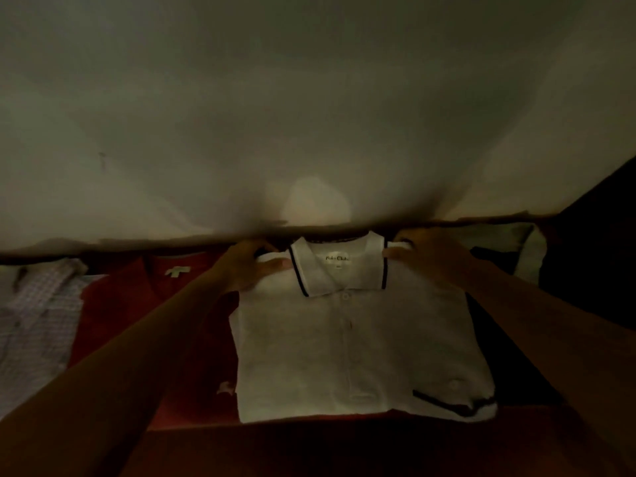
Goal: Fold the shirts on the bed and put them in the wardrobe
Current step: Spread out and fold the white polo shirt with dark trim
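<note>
The left hand point(251, 266) pinches one shoulder of the folded white polo point(361, 346), thumb on top. The right hand point(426, 256) grips the other shoulder the same way. The collar sits between the hands and the body of the polo stretches back toward the person. Holding both top corners probably keeps the fold square while it is set down. Both forearms reach forward, nearly straight, with the wrists low. Just outside the left hand lies a folded red shirt point(137, 304), and beyond that a checked shirt point(38, 311). Such a neat row suggests this is the wardrobe, though it is too dim to tell.
</note>
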{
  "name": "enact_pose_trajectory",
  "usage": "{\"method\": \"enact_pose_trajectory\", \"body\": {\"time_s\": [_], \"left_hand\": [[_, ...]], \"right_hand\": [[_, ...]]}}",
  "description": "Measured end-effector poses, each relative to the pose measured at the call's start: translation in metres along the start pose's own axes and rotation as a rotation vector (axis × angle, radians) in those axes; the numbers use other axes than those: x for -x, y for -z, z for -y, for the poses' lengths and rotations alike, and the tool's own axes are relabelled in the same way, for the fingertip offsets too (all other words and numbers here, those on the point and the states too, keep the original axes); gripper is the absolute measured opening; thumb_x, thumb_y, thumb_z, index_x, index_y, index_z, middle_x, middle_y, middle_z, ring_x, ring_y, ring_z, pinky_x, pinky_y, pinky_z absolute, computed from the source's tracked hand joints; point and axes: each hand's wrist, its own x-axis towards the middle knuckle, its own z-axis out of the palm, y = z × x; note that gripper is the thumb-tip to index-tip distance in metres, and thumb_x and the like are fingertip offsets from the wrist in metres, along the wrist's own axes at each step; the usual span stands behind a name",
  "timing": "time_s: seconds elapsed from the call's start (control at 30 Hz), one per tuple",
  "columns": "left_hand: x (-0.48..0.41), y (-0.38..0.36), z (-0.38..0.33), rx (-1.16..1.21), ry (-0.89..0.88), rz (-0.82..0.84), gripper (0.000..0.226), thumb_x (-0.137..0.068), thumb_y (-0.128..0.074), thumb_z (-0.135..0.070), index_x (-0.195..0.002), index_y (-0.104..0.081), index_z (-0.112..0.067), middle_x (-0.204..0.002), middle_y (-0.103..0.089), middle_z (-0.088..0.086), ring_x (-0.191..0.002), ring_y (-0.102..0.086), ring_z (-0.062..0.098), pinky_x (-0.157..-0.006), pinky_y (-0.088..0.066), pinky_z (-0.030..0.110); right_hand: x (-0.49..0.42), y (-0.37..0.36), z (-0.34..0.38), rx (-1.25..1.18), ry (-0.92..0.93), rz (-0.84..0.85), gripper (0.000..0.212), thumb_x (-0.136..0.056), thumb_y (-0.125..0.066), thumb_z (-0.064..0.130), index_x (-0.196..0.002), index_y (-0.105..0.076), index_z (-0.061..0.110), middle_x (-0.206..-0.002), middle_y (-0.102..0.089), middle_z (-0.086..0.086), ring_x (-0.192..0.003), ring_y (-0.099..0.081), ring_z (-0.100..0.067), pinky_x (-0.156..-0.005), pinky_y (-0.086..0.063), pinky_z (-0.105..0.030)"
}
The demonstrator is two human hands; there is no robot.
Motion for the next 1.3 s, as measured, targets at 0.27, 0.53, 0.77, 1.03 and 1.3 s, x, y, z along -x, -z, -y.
{"method": "enact_pose_trajectory", "body": {"time_s": [0.27, 0.53, 0.77, 1.03, 1.3], "left_hand": [[0.003, 0.006, 0.004, 0.072, 0.073, 0.082, 0.044, -0.072, -0.088, -0.032, -0.110, -0.069, -0.020, -0.111, -0.066, -0.002, -0.107, -0.063, 0.019, -0.087, -0.050, 0.033], [0.004, -0.011, 0.009, -0.033, 0.013, -0.112, 0.050, -0.080, -0.082, -0.031, -0.125, -0.064, -0.023, -0.134, -0.057, 0.007, -0.123, -0.054, 0.027, -0.099, -0.043, 0.035], [0.067, -0.057, -0.017, -0.408, -0.159, -0.388, 0.076, -0.092, -0.034, -0.068, -0.143, -0.052, -0.015, -0.156, -0.037, 0.022, -0.143, -0.036, 0.040, -0.109, -0.035, 0.056], [0.084, -0.098, 0.026, -0.599, -0.128, -0.173, 0.078, -0.096, -0.009, -0.075, -0.160, 0.000, -0.033, -0.169, 0.007, 0.002, -0.154, 0.013, 0.028, -0.122, -0.004, 0.061], [0.073, -0.098, 0.033, -0.604, -0.159, -0.154, 0.075, -0.097, -0.007, -0.071, -0.161, -0.003, -0.031, -0.169, 0.007, 0.003, -0.154, 0.012, 0.028, -0.122, 0.007, 0.055]], "right_hand": [[0.012, -0.006, -0.002, -0.160, -0.092, 0.002, 0.037, -0.097, -0.061, 0.034, -0.125, -0.061, 0.011, -0.131, -0.054, -0.005, -0.121, -0.049, -0.025, -0.086, -0.032, -0.025], [0.005, -0.021, -0.008, 0.014, -0.149, -0.022, 0.059, -0.092, -0.048, 0.060, -0.137, -0.051, 0.022, -0.144, -0.044, -0.009, -0.135, -0.038, -0.030, -0.103, -0.035, -0.041], [0.073, -0.048, 0.011, 0.134, -0.146, -0.083, 0.077, -0.088, -0.012, 0.076, -0.156, -0.002, 0.040, -0.164, -0.007, -0.015, -0.149, -0.009, -0.041, -0.115, -0.021, -0.060], [0.101, -0.089, 0.003, 0.208, -0.071, -0.039, 0.077, -0.082, 0.011, 0.081, -0.148, 0.025, 0.046, -0.160, 0.031, -0.003, -0.144, 0.034, -0.035, -0.118, 0.020, -0.047], [0.089, -0.099, 0.001, 0.277, -0.088, 0.003, 0.077, -0.086, -0.002, 0.075, -0.149, 0.026, 0.041, -0.157, 0.037, -0.001, -0.143, 0.037, -0.031, -0.115, 0.025, -0.044]]}}
